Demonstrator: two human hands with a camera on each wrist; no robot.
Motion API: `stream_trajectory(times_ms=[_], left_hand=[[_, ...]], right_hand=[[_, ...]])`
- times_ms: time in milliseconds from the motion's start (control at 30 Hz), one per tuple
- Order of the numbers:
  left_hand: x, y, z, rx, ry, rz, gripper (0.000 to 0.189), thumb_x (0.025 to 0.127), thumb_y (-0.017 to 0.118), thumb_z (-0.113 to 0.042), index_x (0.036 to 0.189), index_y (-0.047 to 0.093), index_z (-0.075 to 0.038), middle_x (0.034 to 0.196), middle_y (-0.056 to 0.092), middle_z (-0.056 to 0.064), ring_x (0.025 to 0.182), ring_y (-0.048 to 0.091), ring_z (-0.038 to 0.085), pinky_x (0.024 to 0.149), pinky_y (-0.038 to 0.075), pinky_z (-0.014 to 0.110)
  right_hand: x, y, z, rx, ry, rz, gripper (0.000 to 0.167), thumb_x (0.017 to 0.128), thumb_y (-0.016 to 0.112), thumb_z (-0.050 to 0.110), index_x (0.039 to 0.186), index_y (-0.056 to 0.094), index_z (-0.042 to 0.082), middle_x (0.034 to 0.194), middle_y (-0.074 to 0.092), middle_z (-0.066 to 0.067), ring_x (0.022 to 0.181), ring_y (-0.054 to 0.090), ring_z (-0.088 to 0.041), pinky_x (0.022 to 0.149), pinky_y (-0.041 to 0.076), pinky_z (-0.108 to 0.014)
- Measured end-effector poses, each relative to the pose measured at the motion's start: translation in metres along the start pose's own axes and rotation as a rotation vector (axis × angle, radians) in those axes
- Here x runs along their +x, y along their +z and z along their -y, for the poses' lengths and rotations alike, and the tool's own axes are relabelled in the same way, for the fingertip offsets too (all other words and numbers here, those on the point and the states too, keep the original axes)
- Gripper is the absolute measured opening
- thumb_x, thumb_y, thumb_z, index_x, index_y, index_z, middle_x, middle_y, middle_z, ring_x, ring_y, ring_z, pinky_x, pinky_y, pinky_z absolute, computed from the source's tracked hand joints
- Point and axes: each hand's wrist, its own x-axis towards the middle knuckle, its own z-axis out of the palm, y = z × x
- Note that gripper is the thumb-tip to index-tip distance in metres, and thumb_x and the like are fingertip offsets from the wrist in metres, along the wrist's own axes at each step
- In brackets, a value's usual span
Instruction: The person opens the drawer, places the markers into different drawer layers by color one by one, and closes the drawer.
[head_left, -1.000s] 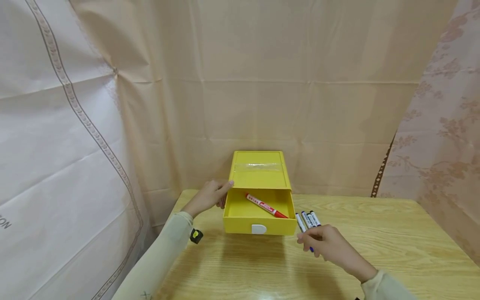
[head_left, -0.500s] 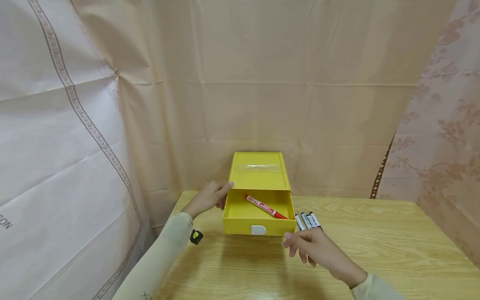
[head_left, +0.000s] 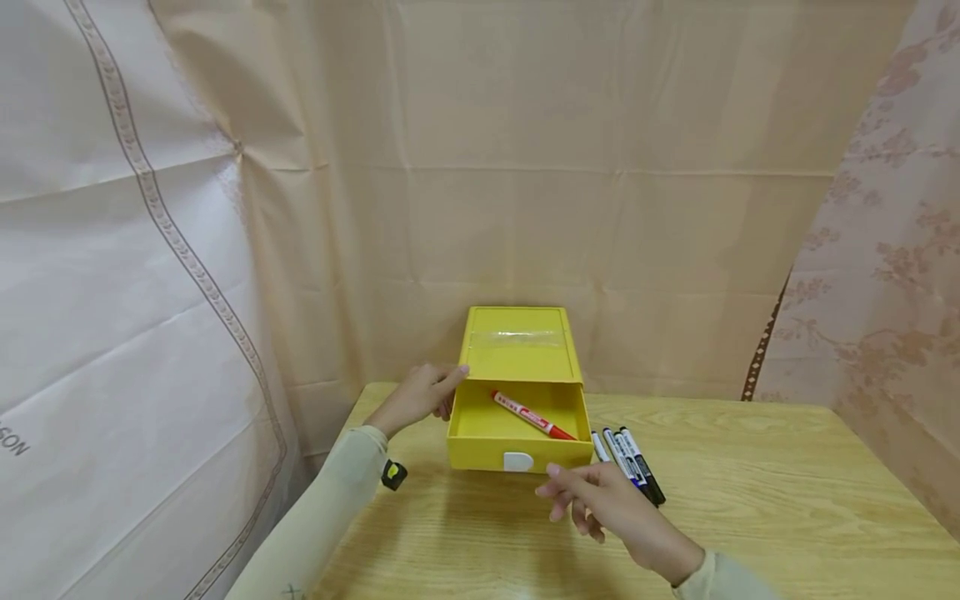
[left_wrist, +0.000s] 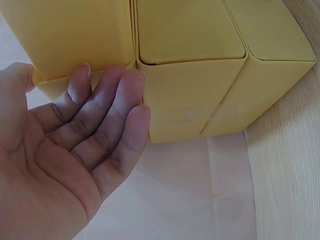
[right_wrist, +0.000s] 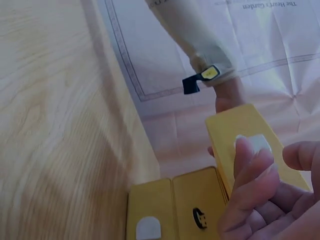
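Drawer (head_left: 476, 455) is jutting from its yellow box (head_left: 517, 362), carrying a red marker (head_left: 523, 411); the left hand (head_left: 416, 398) is resting relaxed fingers against the box; the right hand (head_left: 611, 504) is hovering in front, fingers loose, empty.

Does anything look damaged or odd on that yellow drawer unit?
Yes: in the right wrist view, the middle drawer shows a small black fitting where the others have white tabs, so its tab may be missing. A clear strip, perhaps tape, crosses the unit's top.
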Motion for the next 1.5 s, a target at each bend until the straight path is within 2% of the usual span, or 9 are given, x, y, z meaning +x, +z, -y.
stream_trajectory(times_ms=[367,533,600,767,833,933,1133,1367,1500], left_hand=[[-0.001,0.001,0.001,-0.02,-0.003,0.003,0.06,0.109,0.039,-0.056,0.083,0.067,-0.009,0.069,0.067,0.005,0.064,0.067,0.028,0.065,0.058,0.047],[0.0,0.0,0.001,-0.009,0.005,0.0,0.06,0.109,0.038,-0.055,0.083,0.066,-0.009,0.069,0.067,0.004,0.066,0.068,0.032,0.063,0.058,0.043],[0.0,0.0,0.0,-0.011,0.004,0.001,0.06,0.109,0.039,-0.056,0.083,0.066,-0.009,0.069,0.067,0.005,0.066,0.068,0.033,0.065,0.058,0.046],[0.0,0.0,0.001,-0.023,-0.004,0.001,0.061,0.109,0.04,-0.056,0.084,0.067,-0.008,0.069,0.067,0.005,0.067,0.068,0.035,0.065,0.058,0.045],[0.0,0.0,0.001,-0.021,-0.003,0.0,0.06,0.108,0.04,-0.056,0.084,0.067,-0.008,0.069,0.067,0.005,0.066,0.068,0.033,0.063,0.057,0.041],[0.0,0.0,0.002,-0.019,0.002,0.001,0.06,0.109,0.04,-0.056,0.083,0.066,-0.009,0.069,0.067,0.005,0.064,0.067,0.03,0.063,0.058,0.043],[0.002,0.0,0.003,-0.019,0.005,-0.003,0.058,0.108,0.04,-0.056,0.082,0.065,-0.011,0.069,0.066,0.005,0.067,0.068,0.035,0.061,0.056,0.038],[0.002,0.001,0.003,-0.024,0.007,0.0,0.059,0.108,0.04,-0.057,0.082,0.065,-0.01,0.069,0.066,0.006,0.069,0.068,0.039,0.064,0.058,0.048],[0.001,0.002,0.003,-0.012,0.005,-0.007,0.06,0.108,0.039,-0.058,0.081,0.065,-0.011,0.069,0.067,0.006,0.067,0.067,0.035,0.063,0.057,0.043]], right_hand=[[0.009,0.015,0.004,0.095,0.042,-0.028,0.051,0.101,0.061,0.052,0.112,0.076,0.005,0.086,0.072,-0.007,0.055,0.045,-0.009,0.046,0.037,-0.021],[0.013,0.018,0.004,0.14,0.043,-0.027,0.054,0.1,0.061,0.054,0.112,0.075,0.003,0.086,0.071,-0.007,0.056,0.045,-0.009,0.045,0.036,-0.02],[0.014,0.019,0.004,0.16,0.041,-0.022,0.055,0.1,0.061,0.055,0.112,0.075,0.003,0.086,0.07,-0.006,0.057,0.045,-0.009,0.046,0.037,-0.02],[0.019,0.022,0.002,0.187,0.043,-0.019,0.056,0.1,0.06,0.056,0.111,0.076,0.003,0.084,0.07,-0.004,0.055,0.045,-0.008,0.046,0.038,-0.02],[0.02,0.024,0.001,0.203,0.051,-0.021,0.057,0.1,0.06,0.057,0.111,0.076,0.004,0.083,0.07,-0.003,0.054,0.045,-0.007,0.045,0.038,-0.02],[0.021,0.025,0.001,0.233,0.068,-0.021,0.058,0.099,0.06,0.058,0.111,0.076,0.003,0.083,0.07,-0.002,0.054,0.045,-0.006,0.044,0.038,-0.018],[0.022,0.025,0.002,0.301,0.099,0.006,0.059,0.099,0.061,0.056,0.116,0.074,0.001,0.086,0.07,-0.001,0.055,0.045,-0.003,0.044,0.038,-0.015],[0.022,0.025,0.003,0.375,0.12,0.001,0.056,0.098,0.066,0.052,0.116,0.074,0.0,0.086,0.072,0.002,0.054,0.044,-0.002,0.045,0.036,-0.015],[0.021,0.026,0.005,0.388,0.129,-0.003,0.053,0.097,0.067,0.05,0.115,0.075,0.0,0.085,0.072,0.003,0.054,0.044,-0.002,0.046,0.036,-0.015]])
